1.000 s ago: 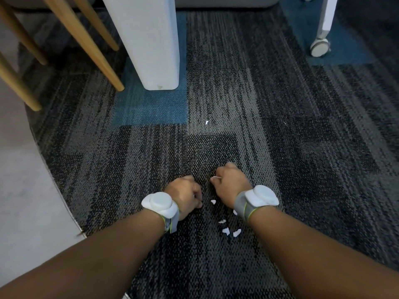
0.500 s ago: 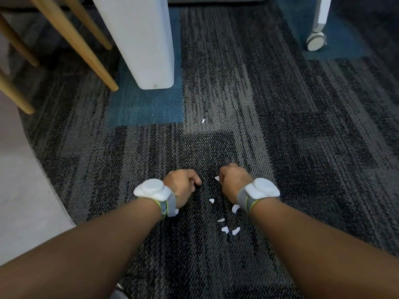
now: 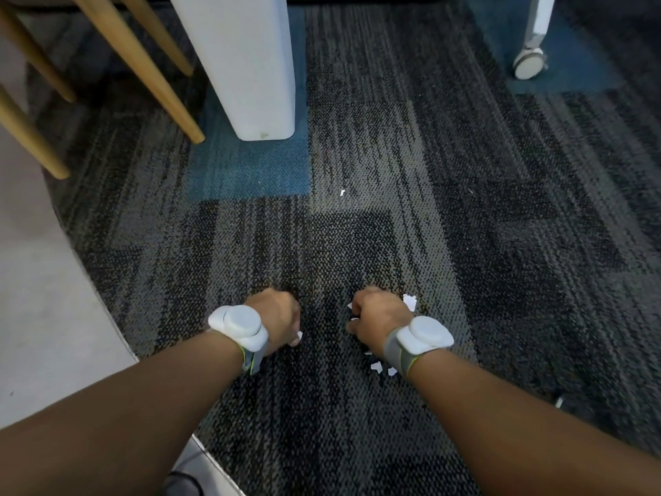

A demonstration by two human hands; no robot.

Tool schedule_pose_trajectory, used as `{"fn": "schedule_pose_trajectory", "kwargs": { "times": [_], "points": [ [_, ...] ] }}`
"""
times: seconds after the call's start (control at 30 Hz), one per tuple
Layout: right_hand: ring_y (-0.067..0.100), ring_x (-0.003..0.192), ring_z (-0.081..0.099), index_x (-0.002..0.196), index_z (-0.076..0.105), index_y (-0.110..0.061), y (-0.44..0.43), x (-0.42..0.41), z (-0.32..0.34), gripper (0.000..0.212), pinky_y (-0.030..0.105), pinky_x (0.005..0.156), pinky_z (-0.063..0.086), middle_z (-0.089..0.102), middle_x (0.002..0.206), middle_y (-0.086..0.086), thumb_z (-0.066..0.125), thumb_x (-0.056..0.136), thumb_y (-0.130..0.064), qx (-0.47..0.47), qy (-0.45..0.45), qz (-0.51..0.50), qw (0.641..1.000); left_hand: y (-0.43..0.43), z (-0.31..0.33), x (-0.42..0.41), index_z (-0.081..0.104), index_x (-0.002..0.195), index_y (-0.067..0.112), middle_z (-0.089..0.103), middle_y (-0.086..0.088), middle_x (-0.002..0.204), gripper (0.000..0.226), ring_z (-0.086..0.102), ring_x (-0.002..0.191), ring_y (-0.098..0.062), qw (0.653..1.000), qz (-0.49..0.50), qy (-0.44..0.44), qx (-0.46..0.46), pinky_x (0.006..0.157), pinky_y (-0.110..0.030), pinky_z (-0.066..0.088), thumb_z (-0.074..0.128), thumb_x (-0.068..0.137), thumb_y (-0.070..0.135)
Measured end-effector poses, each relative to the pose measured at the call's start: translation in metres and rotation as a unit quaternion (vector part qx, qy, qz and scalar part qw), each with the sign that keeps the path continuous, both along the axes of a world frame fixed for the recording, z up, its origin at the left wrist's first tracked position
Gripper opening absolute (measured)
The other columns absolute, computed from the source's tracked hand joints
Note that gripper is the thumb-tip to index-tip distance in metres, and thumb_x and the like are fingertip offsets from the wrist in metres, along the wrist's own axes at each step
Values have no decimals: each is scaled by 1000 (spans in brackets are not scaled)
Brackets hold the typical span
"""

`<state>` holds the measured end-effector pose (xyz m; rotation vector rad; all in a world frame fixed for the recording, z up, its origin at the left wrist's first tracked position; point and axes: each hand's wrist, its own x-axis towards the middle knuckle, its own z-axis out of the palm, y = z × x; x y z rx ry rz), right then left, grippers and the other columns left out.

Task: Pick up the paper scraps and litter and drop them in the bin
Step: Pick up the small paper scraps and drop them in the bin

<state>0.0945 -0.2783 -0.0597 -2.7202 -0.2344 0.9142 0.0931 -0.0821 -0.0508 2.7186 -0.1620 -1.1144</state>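
Note:
Small white paper scraps lie on the dark patterned carpet [image 3: 465, 245]. My left hand [image 3: 277, 318] is a closed fist low over the carpet, with a bit of white paper [image 3: 298, 336] showing at its fingers. My right hand [image 3: 375, 318] is also closed, with white scraps [image 3: 409, 301] poking out beside the knuckles. Two loose scraps [image 3: 376, 366] rest on the carpet just under my right wrist. One lone scrap [image 3: 342, 192] lies farther ahead. No bin is in view.
A white table leg [image 3: 250, 66] stands ahead, with wooden chair legs [image 3: 143, 66] to its left. A white caster wheel [image 3: 529, 64] sits at the far right. Pale hard floor [image 3: 43, 298] borders the carpet on the left.
Both hands have moved apart and slightly toward me. Several scraps seen between the hands earlier are gone from the carpet; paper now shows in both fists.

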Motion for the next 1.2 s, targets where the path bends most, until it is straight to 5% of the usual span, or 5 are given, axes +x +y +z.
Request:
{"fn": "schedule_pose_trajectory", "kwargs": {
  "times": [0.23,0.53,0.63,1.03,1.2],
  "points": [
    [32,102,60,101,59,-11,-18,0,16,17,31,76,46,63,111,13,50,91,-21,34,-26,-50,998,-20,-4,-11,40,65,24,45,1,61,26,43,57,-20,988,89,-20,-126,54,-31,37,60,82,23],
    [36,95,62,98,45,-24,-76,7,14,10,34,76,48,65,104,15,50,90,-21,25,-16,-122,992,-80,-15,-14,44,95,34,59,0,76,4,60,78,-33,987,18,-34,-153,73,-43,52,48,94,36],
    [35,102,62,120,47,-24,-79,1,5,34,31,76,45,66,110,13,53,87,-19,27,-17,-129,991,-92,-17,-15,43,105,34,62,-1,84,32,58,78,-28,990,-7,-35,-134,71,-38,49,62,84,48],
    [33,106,59,101,57,-17,-75,-10,14,13,33,86,50,62,112,13,52,90,-23,22,-6,-87,996,-104,-16,-16,37,83,16,41,-1,69,17,41,66,-26,989,41,-34,-135,63,-33,35,47,94,25],
    [33,109,57,106,59,-19,-68,-24,14,19,33,87,48,60,113,14,54,89,-23,23,20,-79,996,-114,-11,-20,42,110,18,53,-6,75,14,50,68,-29,990,36,-40,-133,63,-38,42,40,96,21]
  ]
}}
